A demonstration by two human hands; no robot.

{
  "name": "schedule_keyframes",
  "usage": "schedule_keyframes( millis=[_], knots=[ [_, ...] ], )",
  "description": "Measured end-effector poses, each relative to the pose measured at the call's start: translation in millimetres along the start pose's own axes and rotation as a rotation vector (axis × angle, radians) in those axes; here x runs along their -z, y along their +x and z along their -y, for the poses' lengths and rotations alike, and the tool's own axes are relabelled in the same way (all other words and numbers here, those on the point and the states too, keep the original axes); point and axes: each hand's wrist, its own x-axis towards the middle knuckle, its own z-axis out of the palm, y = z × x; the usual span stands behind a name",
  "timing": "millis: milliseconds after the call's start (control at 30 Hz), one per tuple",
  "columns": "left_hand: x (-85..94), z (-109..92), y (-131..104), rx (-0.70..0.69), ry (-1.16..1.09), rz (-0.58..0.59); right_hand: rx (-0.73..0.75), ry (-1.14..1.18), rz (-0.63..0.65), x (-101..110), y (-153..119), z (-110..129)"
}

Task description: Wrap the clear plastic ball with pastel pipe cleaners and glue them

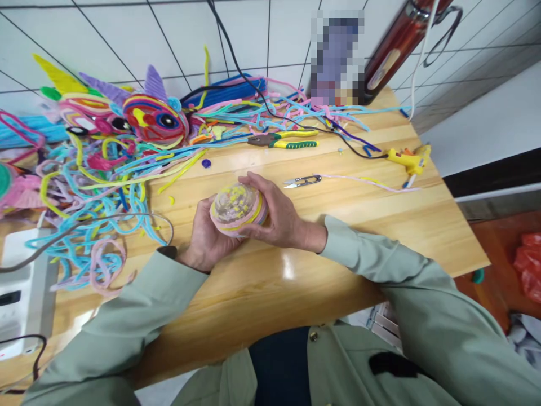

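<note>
Between my two hands is a round, layered craft piece [239, 207] with pink and yellow bands round its side and a pale, yellow-flecked face turned up. My left hand [211, 234] cups it from the left and below. On its right side, my right hand [279, 217] grips it with fingers over the top edge and the thumb along the lower front. Small thread snips [302, 181] lie on the wooden table [270, 287] just right of my right hand. Behind them rest pliers [282, 140] with yellow and green handles.
Coloured pipe cleaners [127, 197] are heaped at the left, with finished colourful heads [155, 119] behind. A yellow glue gun [408, 162] lies at the right. A white power strip [25, 287] sits far left; a red flask [393, 48] stands at the back.
</note>
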Motion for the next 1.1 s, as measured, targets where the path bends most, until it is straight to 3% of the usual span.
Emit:
schedule_keyframes(
  millis=[167,300,433,533,733,933,1100],
  knots=[
    [-0.4,0,-1,-0.033,0.059,0.075,-0.04,0.09,0.026,16,6,0],
    [4.2,3,-1,-0.098,0.108,0.198,-0.086,0.013,0.046,28,16,11],
    [10.5,6,1,-0.099,0.149,0.292,-0.094,-0.027,0.171,29,21,11],
    [14.2,7,3,-0.112,0.156,0.313,-0.051,-0.027,0.234,28,18,5],
    [14.0,10,4,-0.147,0.134,0.339,0.041,-0.008,0.214,30,13,-3],
    [10.3,18,2,-0.272,0.159,0.352,0.008,-0.114,0.169,41,21,14],
    [13.6,25,2,-0.309,0.148,0.315,0.012,-0.186,0.124,32,20,24]
  ],
)
